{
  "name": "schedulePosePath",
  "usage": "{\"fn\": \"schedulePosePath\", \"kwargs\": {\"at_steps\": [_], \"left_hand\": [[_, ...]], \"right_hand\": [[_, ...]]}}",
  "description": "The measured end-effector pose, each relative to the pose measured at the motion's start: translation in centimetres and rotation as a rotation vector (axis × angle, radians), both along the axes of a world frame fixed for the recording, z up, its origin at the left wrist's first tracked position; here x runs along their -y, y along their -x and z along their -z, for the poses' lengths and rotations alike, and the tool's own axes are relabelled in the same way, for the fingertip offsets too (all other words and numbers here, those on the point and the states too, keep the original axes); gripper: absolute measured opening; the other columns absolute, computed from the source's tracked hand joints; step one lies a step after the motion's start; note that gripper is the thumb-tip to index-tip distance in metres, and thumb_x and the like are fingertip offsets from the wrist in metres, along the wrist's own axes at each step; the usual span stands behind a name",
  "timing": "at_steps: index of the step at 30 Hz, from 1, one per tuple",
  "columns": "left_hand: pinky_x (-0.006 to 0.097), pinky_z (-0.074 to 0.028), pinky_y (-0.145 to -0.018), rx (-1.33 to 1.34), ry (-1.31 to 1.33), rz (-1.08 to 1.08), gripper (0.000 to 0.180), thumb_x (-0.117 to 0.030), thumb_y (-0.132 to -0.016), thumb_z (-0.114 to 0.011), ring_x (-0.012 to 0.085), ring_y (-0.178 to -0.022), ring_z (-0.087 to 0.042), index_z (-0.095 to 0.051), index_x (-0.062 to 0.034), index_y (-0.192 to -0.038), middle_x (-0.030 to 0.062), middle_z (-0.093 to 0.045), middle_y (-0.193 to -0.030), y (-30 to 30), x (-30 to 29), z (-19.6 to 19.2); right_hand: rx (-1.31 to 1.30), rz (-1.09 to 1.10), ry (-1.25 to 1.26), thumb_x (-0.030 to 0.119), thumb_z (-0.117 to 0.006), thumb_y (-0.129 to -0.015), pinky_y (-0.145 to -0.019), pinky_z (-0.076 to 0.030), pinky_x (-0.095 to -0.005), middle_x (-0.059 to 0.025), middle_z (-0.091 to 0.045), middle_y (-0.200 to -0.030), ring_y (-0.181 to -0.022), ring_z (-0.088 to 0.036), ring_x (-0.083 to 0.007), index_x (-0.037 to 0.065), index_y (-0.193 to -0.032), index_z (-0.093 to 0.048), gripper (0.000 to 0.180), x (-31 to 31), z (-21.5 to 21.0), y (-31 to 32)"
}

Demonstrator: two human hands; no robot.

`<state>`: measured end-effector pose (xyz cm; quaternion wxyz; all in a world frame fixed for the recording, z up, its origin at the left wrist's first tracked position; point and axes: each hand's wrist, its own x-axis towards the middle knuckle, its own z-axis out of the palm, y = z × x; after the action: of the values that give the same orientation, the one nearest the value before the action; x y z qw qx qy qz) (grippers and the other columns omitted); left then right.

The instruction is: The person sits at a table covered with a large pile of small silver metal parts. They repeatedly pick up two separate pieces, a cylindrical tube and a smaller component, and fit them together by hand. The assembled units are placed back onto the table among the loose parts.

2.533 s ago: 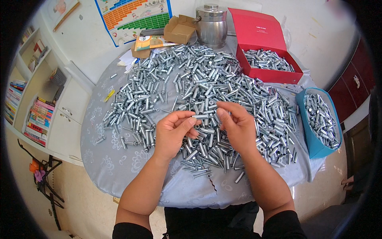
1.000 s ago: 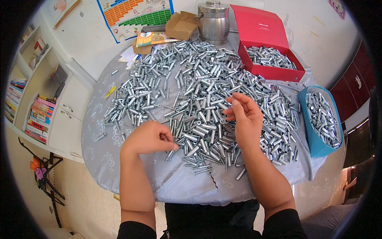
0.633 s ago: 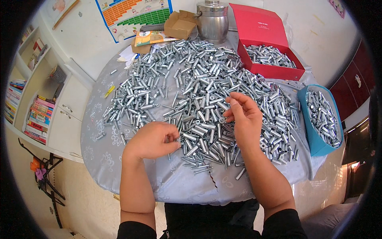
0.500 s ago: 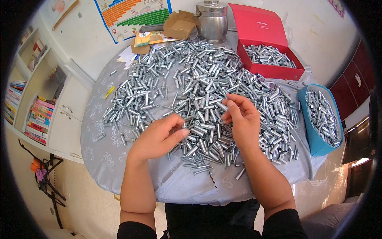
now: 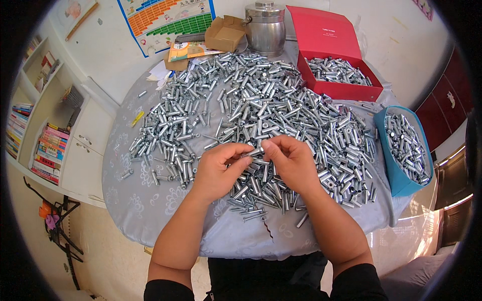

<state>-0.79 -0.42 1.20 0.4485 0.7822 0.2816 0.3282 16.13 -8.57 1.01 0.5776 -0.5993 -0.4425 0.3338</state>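
Over the middle of a big pile of silvery expansion bolts and metal sleeves (image 5: 281, 105), my two hands meet fingertip to fingertip. My left hand (image 5: 218, 168) is closed in a pinch, with a short shiny expansion bolt (image 5: 256, 151) sticking out between thumb and forefinger toward the right. At the other end of that bolt, my right hand (image 5: 293, 163) pinches with thumb and curled fingers. The fingers partly cover the piece, so I cannot tell whether it is one part or two being joined. Loose long bolts (image 5: 253, 216) lie just below the hands.
A red lidded box (image 5: 346, 90) full of metal pieces stands open at the back right. At the right edge is a blue fabric bin (image 5: 401, 185), also filled. A steel pot (image 5: 266, 30), a cardboard box (image 5: 224, 32) and a yellow tool (image 5: 137, 119) sit on the cloth-covered table (image 5: 135, 210).
My hands have come together from apart. The left has moved right and slightly up; the right has moved left and down, its fingertips now meeting the bolt at the left hand.
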Motion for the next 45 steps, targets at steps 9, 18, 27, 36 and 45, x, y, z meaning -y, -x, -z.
{"fn": "schedulePosePath", "kwargs": {"at_steps": [9,18,27,36,45], "left_hand": [[0.023,-0.052,-0.063,0.187,0.218,-0.011,0.019,-0.003,-0.086,-0.066,0.0107,-0.068,-0.063,-0.066,0.0015,-0.104,0.0061,-0.066,-0.082,-0.29,0.28,0.42],[0.024,-0.053,-0.055,0.254,0.436,-0.022,0.017,-0.010,-0.091,-0.063,0.0117,-0.060,-0.062,-0.065,0.0027,-0.102,0.0070,-0.067,-0.077,-0.16,-0.40,0.81],[0.023,-0.053,-0.054,0.282,0.474,-0.018,0.017,-0.012,-0.091,-0.063,0.0118,-0.059,-0.062,-0.066,0.0023,-0.101,0.0070,-0.066,-0.075,-0.29,-0.23,0.71],[0.023,-0.052,-0.053,0.285,0.459,-0.019,0.017,-0.012,-0.091,-0.063,0.0117,-0.058,-0.062,-0.065,0.0022,-0.100,0.0070,-0.066,-0.074,-0.20,-0.34,0.69],[0.022,-0.052,-0.054,0.297,0.481,0.011,0.018,-0.011,-0.091,-0.064,0.0112,-0.061,-0.062,-0.065,0.0036,-0.101,0.0083,-0.067,-0.077,-0.16,-0.20,0.53]], "right_hand": [[-0.072,-0.107,0.131,0.025,-0.060,-0.094,-0.048,-0.038,-0.0213,0.0018,-0.058,-0.062,-0.054,-0.047,-0.0037,0.002,-0.081,-0.066,0.026,0.09,-0.38,-0.41],[-0.273,-0.121,-0.044,0.014,-0.061,-0.092,-0.049,-0.042,-0.0193,-0.0015,-0.062,-0.075,-0.056,-0.053,-0.0050,0.000,-0.101,-0.064,0.017,-0.07,-0.58,0.29],[-0.139,-0.113,-0.052,0.018,-0.060,-0.094,-0.050,-0.042,-0.0198,-0.0016,-0.062,-0.074,-0.055,-0.053,-0.0051,-0.001,-0.096,-0.064,0.019,-0.02,-0.16,-0.09],[-0.202,-0.102,-0.016,0.016,-0.063,-0.091,-0.049,-0.042,-0.0193,-0.0013,-0.062,-0.073,-0.055,-0.053,-0.0048,-0.001,-0.100,-0.064,0.018,-0.14,-0.42,0.13],[-0.222,-0.105,-0.014,0.011,-0.064,-0.090,-0.049,-0.042,-0.0194,-0.0014,-0.061,-0.074,-0.054,-0.053,-0.0055,-0.001,-0.102,-0.063,0.017,-0.07,-0.48,0.16]]}}
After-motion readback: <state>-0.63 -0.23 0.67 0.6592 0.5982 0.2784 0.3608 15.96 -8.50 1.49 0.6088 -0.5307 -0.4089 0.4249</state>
